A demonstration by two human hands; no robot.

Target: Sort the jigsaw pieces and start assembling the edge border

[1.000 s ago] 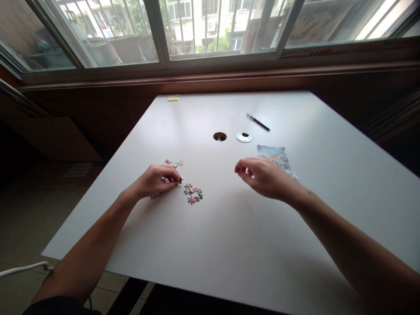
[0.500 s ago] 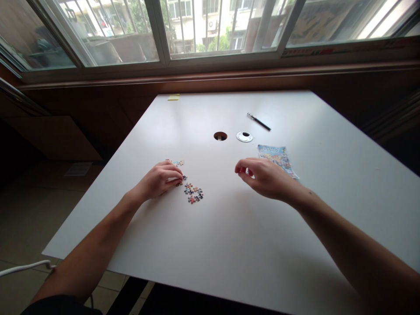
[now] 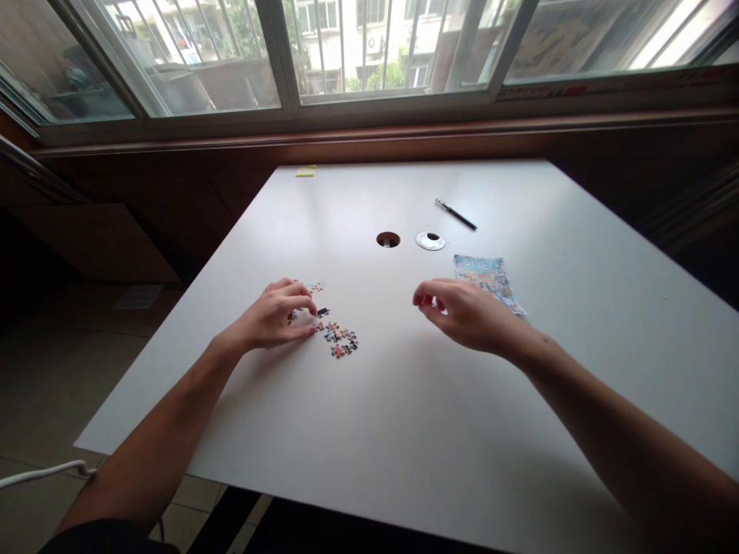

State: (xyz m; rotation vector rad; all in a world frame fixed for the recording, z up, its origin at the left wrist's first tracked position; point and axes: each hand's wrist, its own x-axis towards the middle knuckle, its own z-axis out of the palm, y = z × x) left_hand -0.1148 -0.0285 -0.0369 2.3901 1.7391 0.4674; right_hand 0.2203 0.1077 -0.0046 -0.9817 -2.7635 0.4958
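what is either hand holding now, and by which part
No piece is seen gripped in the open left hand; whether the curled right hand holds anything cannot be told.

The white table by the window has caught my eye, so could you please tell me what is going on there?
A person's left hand is among puzzle pieces on the table, thumb and fingers parted beside a dark piece. The right hand has its fingers curled, close to a printed sheet; whether it holds anything is unclear. A pen lies farther back.
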